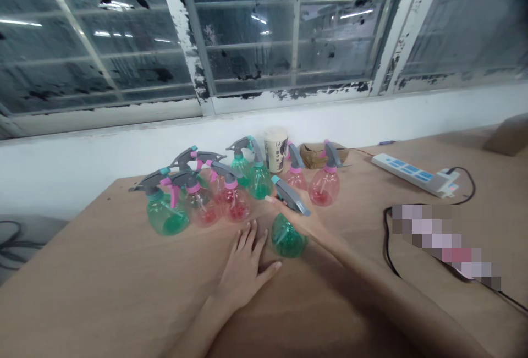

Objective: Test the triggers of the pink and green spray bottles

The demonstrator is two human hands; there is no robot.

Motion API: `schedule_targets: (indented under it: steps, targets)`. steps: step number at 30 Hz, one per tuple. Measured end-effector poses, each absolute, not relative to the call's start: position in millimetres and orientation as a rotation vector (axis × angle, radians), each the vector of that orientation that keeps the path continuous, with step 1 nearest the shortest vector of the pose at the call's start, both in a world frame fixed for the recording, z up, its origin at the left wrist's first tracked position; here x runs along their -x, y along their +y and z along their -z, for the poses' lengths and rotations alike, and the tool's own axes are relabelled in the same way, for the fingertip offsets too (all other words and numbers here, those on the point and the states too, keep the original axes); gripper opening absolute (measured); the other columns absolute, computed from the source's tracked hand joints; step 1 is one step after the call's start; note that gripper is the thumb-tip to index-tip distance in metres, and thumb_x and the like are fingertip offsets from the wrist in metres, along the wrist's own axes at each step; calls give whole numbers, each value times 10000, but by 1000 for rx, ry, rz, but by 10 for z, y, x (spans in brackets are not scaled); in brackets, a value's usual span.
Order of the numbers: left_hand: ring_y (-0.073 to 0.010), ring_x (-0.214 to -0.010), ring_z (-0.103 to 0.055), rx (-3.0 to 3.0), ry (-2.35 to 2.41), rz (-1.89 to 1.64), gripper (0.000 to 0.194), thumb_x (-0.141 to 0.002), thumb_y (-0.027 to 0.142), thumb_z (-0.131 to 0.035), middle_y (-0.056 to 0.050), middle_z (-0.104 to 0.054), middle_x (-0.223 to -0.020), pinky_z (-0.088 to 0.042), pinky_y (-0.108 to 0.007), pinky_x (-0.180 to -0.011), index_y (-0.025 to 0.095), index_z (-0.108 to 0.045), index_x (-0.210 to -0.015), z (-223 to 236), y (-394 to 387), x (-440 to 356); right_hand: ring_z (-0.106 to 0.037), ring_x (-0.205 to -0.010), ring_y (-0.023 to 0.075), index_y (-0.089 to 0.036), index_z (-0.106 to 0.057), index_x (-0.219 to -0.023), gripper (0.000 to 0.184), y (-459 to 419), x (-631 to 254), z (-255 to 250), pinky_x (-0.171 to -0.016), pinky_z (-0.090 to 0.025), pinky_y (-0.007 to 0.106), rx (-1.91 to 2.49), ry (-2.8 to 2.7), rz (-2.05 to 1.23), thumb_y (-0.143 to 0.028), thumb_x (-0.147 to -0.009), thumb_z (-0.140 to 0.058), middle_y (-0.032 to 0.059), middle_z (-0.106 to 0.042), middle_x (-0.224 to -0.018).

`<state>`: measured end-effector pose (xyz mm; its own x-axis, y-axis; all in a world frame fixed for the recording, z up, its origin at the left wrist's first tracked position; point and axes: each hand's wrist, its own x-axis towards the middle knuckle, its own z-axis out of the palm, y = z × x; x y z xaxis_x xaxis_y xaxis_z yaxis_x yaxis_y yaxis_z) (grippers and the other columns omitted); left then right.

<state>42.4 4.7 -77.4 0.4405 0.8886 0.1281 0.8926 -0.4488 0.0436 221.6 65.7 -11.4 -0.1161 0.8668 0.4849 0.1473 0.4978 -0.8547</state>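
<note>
Here we are with two bare arms in the picture! The left forearm and the right forearm are long and slim, and there's not a sleeve in sight. The left hand shows us slender fingers with rounded nails, and the right hand is just as bare and narrow.

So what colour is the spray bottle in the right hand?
The spray bottle is see-through green, with a grey trigger head; the head view shows it best.
</note>
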Motion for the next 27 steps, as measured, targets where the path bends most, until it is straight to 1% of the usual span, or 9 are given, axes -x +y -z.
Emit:
schedule_targets:
  steps: [3,6,8,10,13,18,23,27]
  targets:
    - [-327,-1383,-243,2653,-1639,205,751,-866,662,-327,-168,-251,-1509,-265,-525,-1092,134,-377,-1397,759,45,-426,-517,-566,115,-194,-580,-777,264,676,-2213,131,-551,-415,246,886,-1600,-780,-457,-791,-604,-29,-555,-642]
    - [-322,-1383,-246,2646,-1636,231,743,-866,661,-330,-159,-252,-1511,-274,-520,-1089,145,-377,-1397,769,48,-420,-593,-675,147,-203,-603,-880,248,692,-2217,136,-650,-471,282,847,-1610,-795,-438,-800,-599,8,-642,-784]
    - [-317,-1386,-240,2640,-1633,240,738,-865,661,-333,-149,-259,-1511,-275,-514,-1091,154,-374,-1399,785,49,-413,-618,-728,161,-213,-603,-930,245,698,-2220,142,-700,-488,305,836,-1605,-798,-423,-802,-600,25,-666,-866]
    - [-318,-1387,-237,2635,-1636,241,740,-861,663,-340,-144,-261,-1511,-269,-510,-1095,155,-377,-1398,801,50,-406,-630,-746,168,-224,-601,-960,244,702,-2221,152,-721,-497,318,833,-1604,-805,-410,-802,-604,30,-673,-906]
    - [-318,-1384,-245,2628,-1639,252,744,-858,666,-346,-143,-264,-1510,-270,-510,-1095,155,-377,-1397,812,54,-404,-639,-746,172,-231,-605,-977,244,706,-2220,170,-716,-504,322,838,-1603,-808,-398,-799,-608,31,-679,-918]
    - [-318,-1383,-246,2638,-1634,239,759,-861,668,-334,-161,-265,-1505,-265,-516,-1096,134,-370,-1399,798,61,-412,-648,-794,174,-234,-606,-991,249,703,-2218,180,-759,-505,330,822,-1588,-813,-389,-797,-615,29,-678,-960]
    - [-314,-1387,-238,2634,-1633,236,744,-862,666,-334,-151,-265,-1508,-260,-510,-1102,147,-385,-1393,792,51,-408,-642,-763,161,-229,-600,-996,243,696,-2218,186,-736,-502,313,820,-1594,-805,-378,-805,-611,20,-676,-935]
    - [-315,-1386,-240,2639,-1648,229,757,-861,668,-336,-163,-266,-1505,-263,-513,-1100,136,-375,-1398,780,47,-407,-641,-774,160,-234,-597,-995,233,696,-2217,180,-746,-499,308,818,-1600,-793,-370,-806,-607,18,-669,-947]
